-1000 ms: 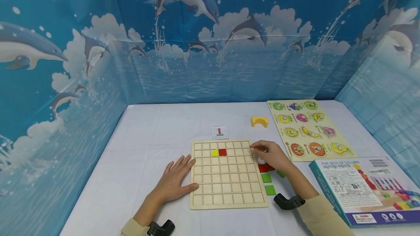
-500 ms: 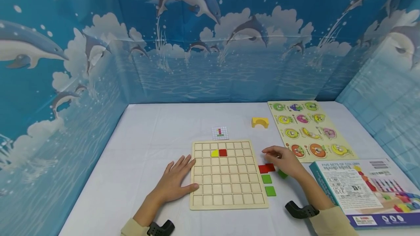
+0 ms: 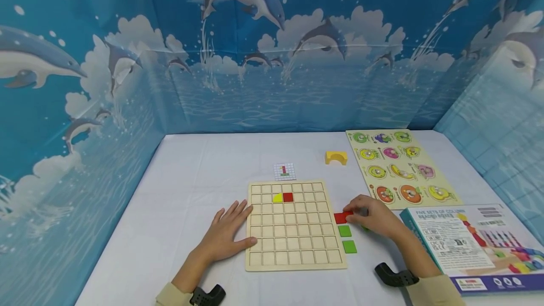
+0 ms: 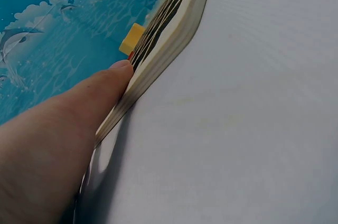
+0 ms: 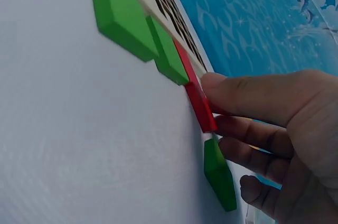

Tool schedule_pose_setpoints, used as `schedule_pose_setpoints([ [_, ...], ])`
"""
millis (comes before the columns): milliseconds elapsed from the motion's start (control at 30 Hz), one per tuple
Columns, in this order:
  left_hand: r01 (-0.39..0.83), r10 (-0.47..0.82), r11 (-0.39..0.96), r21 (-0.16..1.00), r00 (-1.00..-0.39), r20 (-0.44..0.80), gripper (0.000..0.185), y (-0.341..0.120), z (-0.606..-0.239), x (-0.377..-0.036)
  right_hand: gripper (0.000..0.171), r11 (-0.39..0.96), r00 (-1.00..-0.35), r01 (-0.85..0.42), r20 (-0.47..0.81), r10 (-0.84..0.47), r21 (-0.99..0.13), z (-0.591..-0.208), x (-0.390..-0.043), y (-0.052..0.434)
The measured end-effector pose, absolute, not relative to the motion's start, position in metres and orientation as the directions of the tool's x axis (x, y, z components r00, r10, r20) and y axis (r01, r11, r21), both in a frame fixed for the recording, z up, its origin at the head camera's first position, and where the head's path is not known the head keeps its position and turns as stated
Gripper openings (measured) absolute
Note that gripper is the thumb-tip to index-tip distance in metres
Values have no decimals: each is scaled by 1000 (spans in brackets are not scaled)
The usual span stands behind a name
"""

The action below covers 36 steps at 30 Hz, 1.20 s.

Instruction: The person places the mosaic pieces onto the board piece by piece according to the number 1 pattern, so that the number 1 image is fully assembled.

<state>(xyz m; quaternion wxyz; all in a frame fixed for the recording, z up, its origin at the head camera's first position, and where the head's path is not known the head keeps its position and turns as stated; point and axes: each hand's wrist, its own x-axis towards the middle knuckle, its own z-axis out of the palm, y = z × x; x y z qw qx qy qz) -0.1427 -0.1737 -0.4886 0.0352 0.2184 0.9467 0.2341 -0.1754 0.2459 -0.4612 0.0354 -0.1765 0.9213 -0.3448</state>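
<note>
A wooden grid board (image 3: 297, 230) lies flat, with a yellow piece with a curved edge (image 3: 277, 198) and a red square tile (image 3: 288, 197) in its upper cells. My left hand (image 3: 225, 235) rests at the board's left edge, fingers spread and thumb on the rim. To the right of the board, my right hand (image 3: 376, 216) pinches a red tile (image 5: 200, 106) between thumb and fingers, low at the table. Touching that tile's left side is another red tile (image 3: 340, 218). Two green tiles (image 3: 350, 247) lie below, and another green tile (image 5: 219, 174) is partly hidden by the hand.
Behind the board lies a small pattern card (image 3: 284, 172). A yellow arch block (image 3: 336, 157) stands further right. A fruit puzzle board (image 3: 401, 166) and a boxed toy set (image 3: 476, 249) occupy the right side. A dolphin-printed curtain (image 3: 272, 84) encloses the white table (image 3: 191, 169).
My right hand has drawn back from the board's upper right edge, moved right and down, and taken hold of the red tile. The left hand has stayed put.
</note>
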Motion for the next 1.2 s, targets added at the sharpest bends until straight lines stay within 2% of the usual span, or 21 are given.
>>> schedule_pose_setpoints([
  [300,401,433,794,457,-900,38,85,-174,-489,-142,16,706,-935,-303,57,-350,-640,-464,-174,246],
  [600,397,435,793,462,-900,27,85,-174,-488,-142,14,687,-945,-279,63,-321,-671,-465,-172,245],
  [800,393,431,791,469,-902,30,86,-174,-488,-142,6,666,-955,-251,67,-290,-702,-466,-171,246],
  [1200,399,433,792,462,-901,35,86,-174,-487,-142,6,609,-957,-245,90,-274,-754,-461,-172,245],
])
